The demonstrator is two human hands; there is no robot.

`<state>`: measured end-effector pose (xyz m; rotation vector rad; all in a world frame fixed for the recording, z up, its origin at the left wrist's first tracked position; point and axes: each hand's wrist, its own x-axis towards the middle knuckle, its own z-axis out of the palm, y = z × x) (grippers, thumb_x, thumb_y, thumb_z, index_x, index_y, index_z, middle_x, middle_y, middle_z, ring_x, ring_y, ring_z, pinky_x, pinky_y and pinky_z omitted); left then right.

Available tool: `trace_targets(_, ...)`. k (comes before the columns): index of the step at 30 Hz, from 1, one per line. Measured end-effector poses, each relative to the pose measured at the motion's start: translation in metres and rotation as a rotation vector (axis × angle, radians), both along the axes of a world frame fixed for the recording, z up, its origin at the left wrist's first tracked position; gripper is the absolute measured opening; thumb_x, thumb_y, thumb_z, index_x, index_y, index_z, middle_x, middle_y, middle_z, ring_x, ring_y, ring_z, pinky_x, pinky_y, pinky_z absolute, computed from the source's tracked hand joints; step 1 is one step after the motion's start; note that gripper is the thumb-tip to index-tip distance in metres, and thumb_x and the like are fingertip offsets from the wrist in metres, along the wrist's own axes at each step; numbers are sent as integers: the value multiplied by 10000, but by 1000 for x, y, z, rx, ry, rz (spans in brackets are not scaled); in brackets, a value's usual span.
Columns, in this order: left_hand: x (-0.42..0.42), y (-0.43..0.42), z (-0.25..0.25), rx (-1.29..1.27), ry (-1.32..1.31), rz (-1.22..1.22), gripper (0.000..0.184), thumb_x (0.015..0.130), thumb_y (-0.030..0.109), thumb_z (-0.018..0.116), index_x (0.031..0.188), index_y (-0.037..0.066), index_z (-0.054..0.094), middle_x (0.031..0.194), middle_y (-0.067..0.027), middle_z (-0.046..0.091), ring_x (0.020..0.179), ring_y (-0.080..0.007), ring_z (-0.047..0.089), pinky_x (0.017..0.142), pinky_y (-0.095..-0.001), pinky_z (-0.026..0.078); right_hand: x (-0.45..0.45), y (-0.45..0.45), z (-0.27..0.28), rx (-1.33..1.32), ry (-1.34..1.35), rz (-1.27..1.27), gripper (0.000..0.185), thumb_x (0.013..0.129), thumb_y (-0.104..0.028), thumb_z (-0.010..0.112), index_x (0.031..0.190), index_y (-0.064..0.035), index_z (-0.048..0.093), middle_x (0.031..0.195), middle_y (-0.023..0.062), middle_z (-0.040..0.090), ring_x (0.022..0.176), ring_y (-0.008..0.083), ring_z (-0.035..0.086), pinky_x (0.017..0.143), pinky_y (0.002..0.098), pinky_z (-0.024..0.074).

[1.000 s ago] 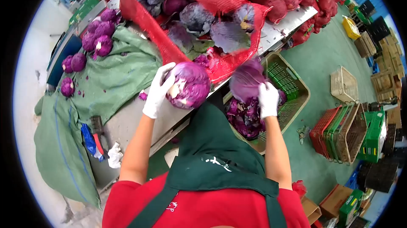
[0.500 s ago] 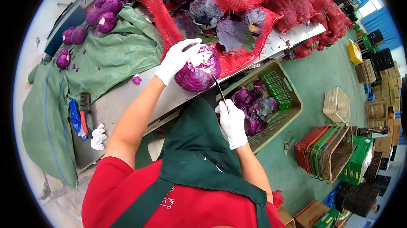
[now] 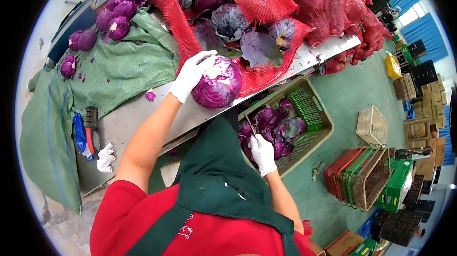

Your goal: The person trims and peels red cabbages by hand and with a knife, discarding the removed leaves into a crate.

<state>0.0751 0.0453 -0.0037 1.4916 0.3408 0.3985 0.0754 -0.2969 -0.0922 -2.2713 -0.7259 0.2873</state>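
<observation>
At the table's near edge, a red cabbage (image 3: pixel 218 89) rests with its pale cut side facing up. My gloved left hand (image 3: pixel 192 76) is closed over its upper left side. In my gloved right hand (image 3: pixel 263 154) is a thin dark knife (image 3: pixel 250 123), pointing up and left, apart from the cabbage. That hand is over the left part of a plastic crate (image 3: pixel 325 134) holding purple cabbage leaves (image 3: pixel 291 128). Just beyond the cabbage, an opened red mesh sack (image 3: pixel 259 76) holds more heads and loose leaves.
Trimmed cabbages (image 3: pixel 119 27) sit on a green woven sheet (image 3: pixel 121 73) at the left. A red-handled brush (image 3: pixel 90 130) and a crumpled white glove (image 3: pixel 105 157) lie on the metal table (image 3: pixel 138 127). Full red sacks (image 3: pixel 309 8) stand behind; stacked baskets (image 3: pixel 357 175) are at right.
My right hand and the knife have moved down and away from the cabbage, over the crate. My left hand keeps its hold, and the view has shifted slightly.
</observation>
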Motion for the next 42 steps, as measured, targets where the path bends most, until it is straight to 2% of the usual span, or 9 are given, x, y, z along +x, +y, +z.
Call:
trace_targets(4, -1, -15, -14, 149, 8, 253, 349, 982, 175, 604, 1283, 0, 622, 1181, -81, 665, 1067, -144, 607, 953, -274, 474, 10, 62, 67, 418, -271, -77, 295, 993, -217, 521, 1254, -119, 615, 1041, 146, 705, 644, 331, 666, 584, 422, 519)
trace_targets(14, -11, -32, -3, 544, 96, 409, 358, 948, 278, 629, 1259, 103, 661, 1147, -169, 660, 1089, -282, 628, 979, -369, 469, 27, 133, 99, 242, -341, -138, 428, 1015, -281, 506, 1439, -225, 524, 921, 115, 716, 617, 270, 644, 573, 356, 499)
trace_targets(22, -33, -21, -14, 135, -79, 309, 341, 1000, 179, 586, 1318, 56, 579, 1105, -78, 632, 980, -128, 604, 846, -284, 508, 117, 105, 0, 221, -148, -228, 374, 1043, -218, 345, 1281, -80, 599, 1297, 138, 618, 1244, 300, 553, 1074, 364, 402)
trace_targets(28, -68, 11, -23, 223, 159, 233, 564, 882, 254, 753, 1335, 52, 485, 1177, -131, 593, 999, -160, 576, 882, -297, 496, 79, 54, 82, -135, 23, -386, 689, 990, -287, 501, 1583, -218, 157, 1061, 175, 702, 716, 412, 665, 661, 492, 517)
trace_targets(30, -61, 0, -23, 347, -143, 205, 654, 854, 237, 769, 1397, 57, 453, 1300, -166, 509, 1153, -214, 526, 1006, -357, 452, 71, 55, 73, 74, -79, -363, 616, 998, -317, 477, 1562, -221, 249, 730, 238, 660, 636, 420, 641, 611, 505, 506)
trace_targets(32, -63, -14, 20, 394, -5, 25, 845, 780, 283, 814, 1494, 122, 391, 1387, -194, 441, 1269, -307, 440, 1115, -424, 351, 64, 56, 72, -261, -146, -234, 531, 1009, -348, 448, 1511, -196, 369, 746, 260, 659, 633, 415, 641, 610, 510, 505)
trace_targets(35, -66, -30, 25, 927, 286, 76, 826, 766, 299, 827, 1442, 50, 423, 1388, -206, 440, 1256, -288, 466, 1094, -411, 370, 45, 71, 81, 210, 181, -283, 434, 1027, -296, 423, 1399, -87, 504, 1056, 221, 685, 819, 361, 688, 721, 448, 532)
trace_targets(39, -63, -60, 21, 348, 126, 276, 706, 833, 242, 789, 1384, -21, 434, 1319, -178, 507, 1206, -249, 522, 1057, -362, 416, 8, 100, 91, 398, 450, -194, 408, 1033, -256, 434, 1386, -70, 518, 1237, 197, 644, 928, 360, 683, 801, 414, 536)
trace_targets(42, -67, -67, 14, 473, 134, 337, 723, 828, 248, 792, 1390, -21, 425, 1314, -176, 516, 1189, -240, 535, 1038, -356, 434, 4, 111, 99, 328, 349, -155, 461, 1031, -315, 457, 1421, -71, 479, 1208, 213, 649, 877, 396, 674, 762, 438, 541)
